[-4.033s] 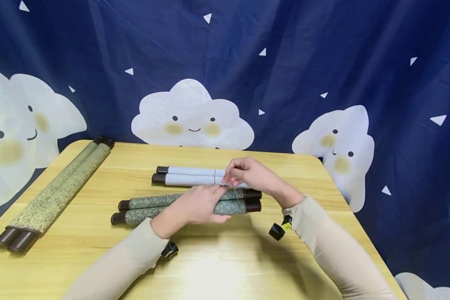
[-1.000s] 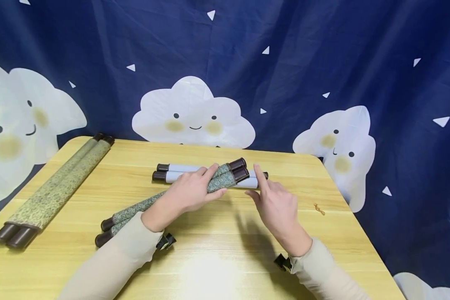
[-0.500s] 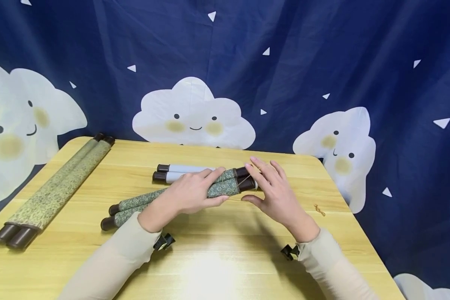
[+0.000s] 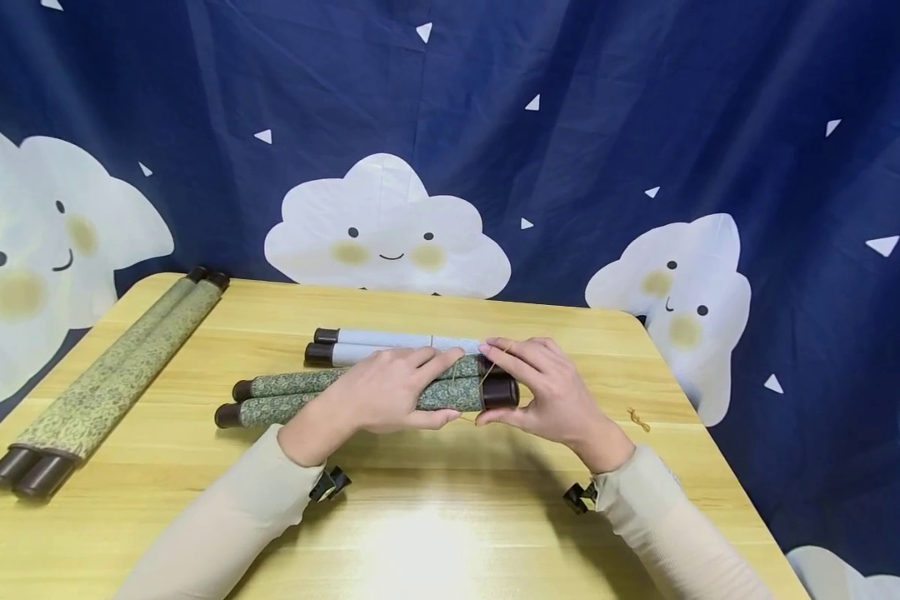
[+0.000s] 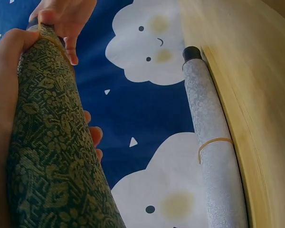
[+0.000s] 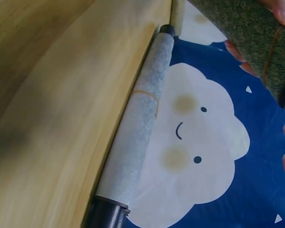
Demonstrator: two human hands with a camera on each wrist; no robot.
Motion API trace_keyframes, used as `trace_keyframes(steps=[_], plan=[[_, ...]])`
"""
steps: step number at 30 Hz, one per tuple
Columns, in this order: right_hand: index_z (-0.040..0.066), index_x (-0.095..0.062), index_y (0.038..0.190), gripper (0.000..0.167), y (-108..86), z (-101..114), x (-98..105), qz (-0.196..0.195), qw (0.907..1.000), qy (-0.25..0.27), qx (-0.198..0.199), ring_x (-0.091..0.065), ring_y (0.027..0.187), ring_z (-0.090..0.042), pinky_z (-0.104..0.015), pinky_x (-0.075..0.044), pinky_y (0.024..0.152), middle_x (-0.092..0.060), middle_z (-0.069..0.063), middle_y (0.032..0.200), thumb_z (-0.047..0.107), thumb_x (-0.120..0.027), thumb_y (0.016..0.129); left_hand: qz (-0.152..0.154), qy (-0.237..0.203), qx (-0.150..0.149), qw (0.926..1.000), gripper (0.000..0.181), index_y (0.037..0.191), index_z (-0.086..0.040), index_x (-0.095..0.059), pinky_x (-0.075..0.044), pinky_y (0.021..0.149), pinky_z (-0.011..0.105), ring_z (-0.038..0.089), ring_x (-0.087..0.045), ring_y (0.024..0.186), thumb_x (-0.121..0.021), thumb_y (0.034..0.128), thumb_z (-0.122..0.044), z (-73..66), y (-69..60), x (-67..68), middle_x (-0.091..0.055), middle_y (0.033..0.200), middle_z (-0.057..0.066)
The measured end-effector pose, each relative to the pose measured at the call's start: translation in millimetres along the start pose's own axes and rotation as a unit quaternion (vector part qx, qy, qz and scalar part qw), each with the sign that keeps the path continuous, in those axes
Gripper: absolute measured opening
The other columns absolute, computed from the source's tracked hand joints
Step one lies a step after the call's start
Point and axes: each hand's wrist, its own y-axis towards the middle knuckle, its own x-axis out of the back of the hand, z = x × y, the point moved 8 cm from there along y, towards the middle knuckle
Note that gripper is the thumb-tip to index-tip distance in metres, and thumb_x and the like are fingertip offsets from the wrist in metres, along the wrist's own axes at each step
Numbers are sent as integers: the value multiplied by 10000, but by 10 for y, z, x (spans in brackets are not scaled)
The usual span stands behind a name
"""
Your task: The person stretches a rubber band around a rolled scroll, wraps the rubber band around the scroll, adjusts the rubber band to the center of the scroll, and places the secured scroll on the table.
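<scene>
A green patterned scroll (image 4: 277,408), rolled on two rods with dark brown end knobs, lies in my left hand (image 4: 382,390), which grips it near its right part. At that end, my right hand (image 4: 555,392) holds a thin rubber band (image 4: 492,367) stretched across the scroll between fingers and thumb. The left wrist view shows the green scroll (image 5: 57,142) lifted off the table, with both hands at its far end. In the right wrist view the rubber band (image 6: 271,52) crosses the cloth near the dark knob. My palms hide part of the scroll.
Just behind, a white scroll (image 4: 375,337) with a rubber band round it lies on the wooden table (image 4: 270,517). Along the left side lies a longer yellow-green scroll (image 4: 120,379). A small heap of rubber bands (image 4: 639,420) rests on the right. A blue curtain (image 4: 570,50) hangs behind.
The green scroll's raised right end has come down and nearer, so it lies more level. My right hand has moved in from the right and closed around that end with the band.
</scene>
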Motion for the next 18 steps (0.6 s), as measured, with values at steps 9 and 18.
trace_keyframes(steps=[9, 18], plan=[[19, -650, 1196, 598, -36, 107, -49, -125, 9985, 492, 208, -634, 951, -254, -374, -558, 800, -637, -125, 1123, 468, -760, 817, -376, 55, -604, 9974, 809, 1411, -36, -469, -578, 692, 371, 238, -651, 765, -239, 967, -672, -86, -20, 16, -651, 1093, 102], [29, -625, 1189, 581, -101, 96, -165, 169, 9973, 721, -11, -612, 1015, -238, -357, -547, 843, -617, -109, 1152, 466, -730, 821, -425, 189, -836, 9954, 760, 1390, -30, -499, -575, 740, 374, 248, -673, 820, -462, 926, -630, -124, -33, 22, -656, 1120, 100]])
